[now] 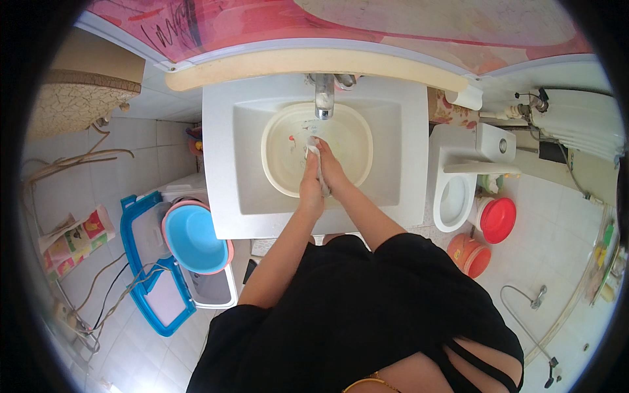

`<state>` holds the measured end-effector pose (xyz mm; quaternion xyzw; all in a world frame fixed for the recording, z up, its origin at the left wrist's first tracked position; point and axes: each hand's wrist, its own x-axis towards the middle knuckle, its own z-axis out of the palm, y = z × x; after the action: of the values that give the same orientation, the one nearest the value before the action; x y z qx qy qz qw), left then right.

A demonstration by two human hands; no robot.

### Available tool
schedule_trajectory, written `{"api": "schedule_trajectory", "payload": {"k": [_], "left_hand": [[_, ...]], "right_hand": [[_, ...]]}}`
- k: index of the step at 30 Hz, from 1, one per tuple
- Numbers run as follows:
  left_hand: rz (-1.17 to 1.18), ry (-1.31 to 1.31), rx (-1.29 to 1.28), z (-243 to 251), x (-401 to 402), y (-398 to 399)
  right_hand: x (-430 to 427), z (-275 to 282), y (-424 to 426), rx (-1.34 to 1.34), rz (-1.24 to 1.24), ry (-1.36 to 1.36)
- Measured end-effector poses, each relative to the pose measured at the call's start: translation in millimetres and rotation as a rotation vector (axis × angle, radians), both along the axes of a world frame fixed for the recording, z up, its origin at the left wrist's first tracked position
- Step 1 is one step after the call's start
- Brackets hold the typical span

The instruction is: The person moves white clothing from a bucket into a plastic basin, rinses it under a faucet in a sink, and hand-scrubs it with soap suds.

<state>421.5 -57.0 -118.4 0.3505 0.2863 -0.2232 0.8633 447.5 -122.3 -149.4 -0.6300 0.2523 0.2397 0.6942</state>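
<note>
Both of my hands meet over a cream plastic basin [354, 162] that sits in the white rectangular sink [388, 196]. A wet white cloth [320, 172] is pressed between the palms, with my left hand [310, 184] on one side of it and my right hand [331, 169] on the other. The cloth's upper end shows beyond the fingers, and part of it is hidden by them. Above the basin's far side hangs the chrome faucet [324, 96]. A small red spot and dark marks show on the basin's bottom.
Left of the sink, a blue basin [196, 238] rests inside a pink one on a storage box with a blue-framed lid [142, 294]. To the right stand a white toilet [449, 204], a red bucket [497, 220] and an orange bucket [467, 255]. A cream ledge [314, 64] runs behind the faucet.
</note>
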Motion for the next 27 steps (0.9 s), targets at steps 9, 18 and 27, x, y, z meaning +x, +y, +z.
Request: {"api": "schedule_trajectory", "payload": {"k": [9,18,27], "left_hand": [[-0.008,0.05,-0.118,-15,0,15],[-0.103,0.187,-0.219,11,7,12],[0.028,0.121,-0.127,11,12,15]], "right_hand": [[-25,42,25,-0.325,0.078,-0.5],[-1,49,-8,-0.549,0.262,-0.535],[-11,30,-12,-0.524,0.075,-0.606]]}}
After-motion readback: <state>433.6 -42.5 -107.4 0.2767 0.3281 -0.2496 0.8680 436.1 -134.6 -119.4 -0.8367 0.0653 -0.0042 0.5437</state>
